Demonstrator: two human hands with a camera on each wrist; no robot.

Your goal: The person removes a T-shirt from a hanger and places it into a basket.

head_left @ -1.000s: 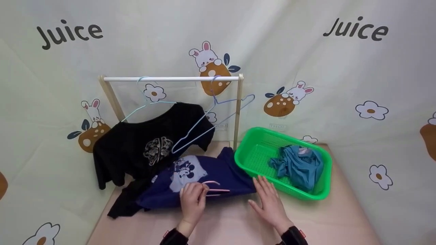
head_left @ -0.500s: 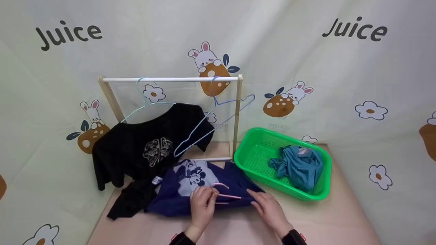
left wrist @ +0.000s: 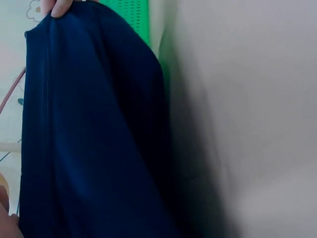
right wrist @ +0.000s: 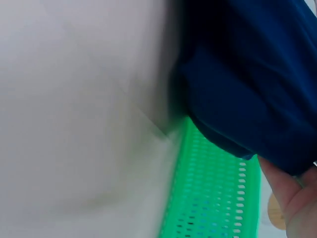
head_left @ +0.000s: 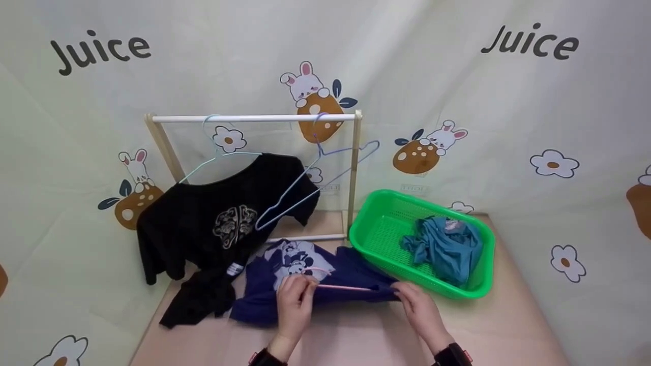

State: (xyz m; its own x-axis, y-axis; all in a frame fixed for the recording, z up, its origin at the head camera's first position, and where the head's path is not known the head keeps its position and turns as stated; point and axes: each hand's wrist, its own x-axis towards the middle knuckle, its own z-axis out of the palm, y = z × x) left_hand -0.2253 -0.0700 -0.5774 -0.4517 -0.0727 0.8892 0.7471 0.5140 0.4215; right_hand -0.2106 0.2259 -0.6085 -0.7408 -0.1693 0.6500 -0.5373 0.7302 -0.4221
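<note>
A navy shirt with a pale cartoon mouse print lies bunched at the front of the rack, its edge lifted between my hands. My left hand grips a pink hanger, whose arm points right along the opening of the shirt. At the shirt's right end, my right hand pinches the fabric between thumb and fingers. The left wrist view shows the navy cloth stretched down from the right hand's fingertips, with a bit of pink hanger behind it. Much of the hanger is hidden.
A small rack stands behind, bearing a black shirt on a light green hanger and a bare blue-purple hanger. To the right, a green basket holds a teal garment. Patterned cloth surrounds the table.
My right hand has gone from lying with straight fingers by the shirt to pinching its edge and drawing it right. The pink hanger's arm now reaches further along the opening. The shirt has shifted right.
</note>
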